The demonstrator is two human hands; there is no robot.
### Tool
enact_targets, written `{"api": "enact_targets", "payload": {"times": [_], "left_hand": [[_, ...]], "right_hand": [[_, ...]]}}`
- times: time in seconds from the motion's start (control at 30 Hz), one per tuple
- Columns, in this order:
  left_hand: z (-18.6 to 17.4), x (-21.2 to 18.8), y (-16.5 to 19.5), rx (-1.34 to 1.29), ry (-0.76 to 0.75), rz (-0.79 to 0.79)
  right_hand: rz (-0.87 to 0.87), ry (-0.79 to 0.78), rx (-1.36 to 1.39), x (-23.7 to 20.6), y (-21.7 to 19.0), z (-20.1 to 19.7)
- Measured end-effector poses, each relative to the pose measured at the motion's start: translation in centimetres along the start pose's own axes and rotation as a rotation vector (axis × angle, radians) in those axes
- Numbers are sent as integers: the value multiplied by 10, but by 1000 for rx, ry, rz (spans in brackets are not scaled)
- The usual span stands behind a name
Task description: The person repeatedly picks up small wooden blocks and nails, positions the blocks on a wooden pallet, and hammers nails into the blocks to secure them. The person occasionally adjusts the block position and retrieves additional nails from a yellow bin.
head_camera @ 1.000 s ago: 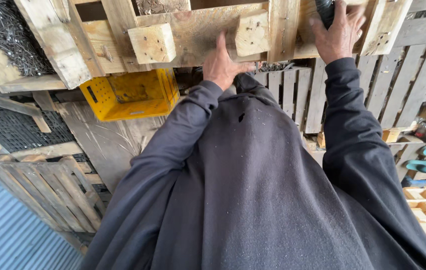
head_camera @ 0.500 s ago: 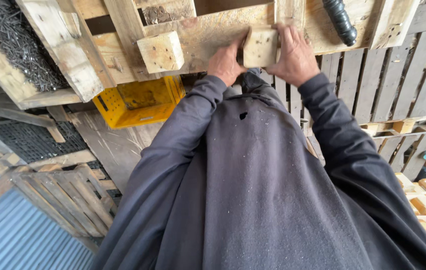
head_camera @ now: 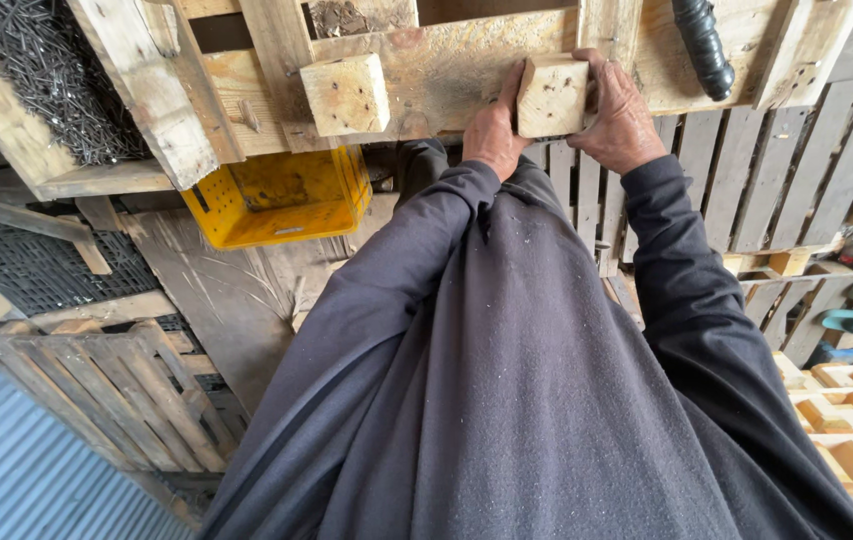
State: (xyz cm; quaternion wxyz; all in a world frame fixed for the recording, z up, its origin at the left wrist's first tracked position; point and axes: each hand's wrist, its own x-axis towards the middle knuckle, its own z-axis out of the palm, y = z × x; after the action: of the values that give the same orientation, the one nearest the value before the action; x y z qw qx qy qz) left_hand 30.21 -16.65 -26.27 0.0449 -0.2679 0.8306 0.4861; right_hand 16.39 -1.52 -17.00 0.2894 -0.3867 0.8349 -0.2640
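Soft, even daylight is falling across the scene, casting no hard shadows and no glare. The wood around the left hand (head_camera: 492,135) and right hand (head_camera: 622,120) is showing sharp grain. Darker shade is pooling under the boards left of the hands. Wide-angle distortion is bending lines toward the edges.
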Motion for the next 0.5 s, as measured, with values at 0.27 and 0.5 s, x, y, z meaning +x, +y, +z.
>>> {"api": "enact_targets", "payload": {"times": [0.27,0.5], "left_hand": [[-82,1,-4,-188,-4,15],[-180,60,-27,-400,476,21]], "right_hand": [[174,26,218,-7,5,5],[65,309,174,-14,-95,-3]]}}
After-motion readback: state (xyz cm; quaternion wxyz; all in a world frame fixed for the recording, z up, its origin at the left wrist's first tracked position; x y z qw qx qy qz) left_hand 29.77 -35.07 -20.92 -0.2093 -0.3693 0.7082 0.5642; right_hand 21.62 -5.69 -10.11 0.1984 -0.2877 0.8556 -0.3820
